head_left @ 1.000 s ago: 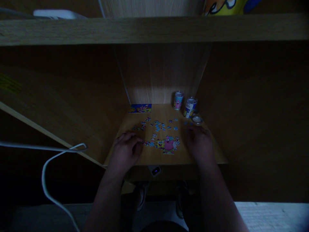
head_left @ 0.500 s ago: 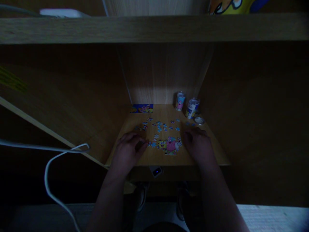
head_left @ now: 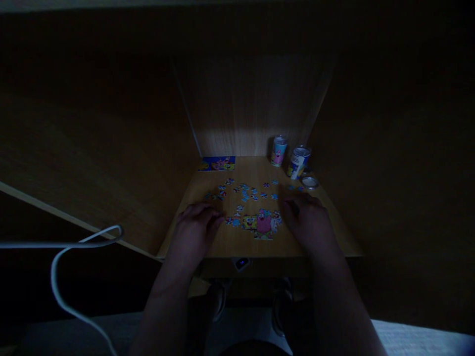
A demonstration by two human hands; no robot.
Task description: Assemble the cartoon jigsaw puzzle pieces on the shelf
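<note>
On the dim wooden surface, a partly joined jigsaw puzzle (head_left: pixel 263 223) shows a yellow and a pink cartoon figure. My left hand (head_left: pixel 196 225) rests to its left, fingers curled, thumb and index tips close together beside a few small puzzle pieces (head_left: pixel 233 221). To the right of the joined part lies my right hand (head_left: pixel 308 220), its fingers bent inward and the thumb near the index finger. Whatever either hand may pinch is too dark and small to make out. Several loose blue puzzle pieces (head_left: pixel 245 192) are scattered beyond the hands.
Two cartoon-printed cans (head_left: pixel 278 151) (head_left: pixel 298 163) stand at the back right, with a round lid (head_left: pixel 309 183) in front. A blue picture card (head_left: pixel 217 163) lies at the back left. Cabinet walls enclose both sides. A white cable (head_left: pixel 59 287) hangs at left.
The view has tilted down slightly, so the upper shelf and the objects on it have mostly left the frame. Both hands stay nearly in place; the left thumb and index finger look closer together.
</note>
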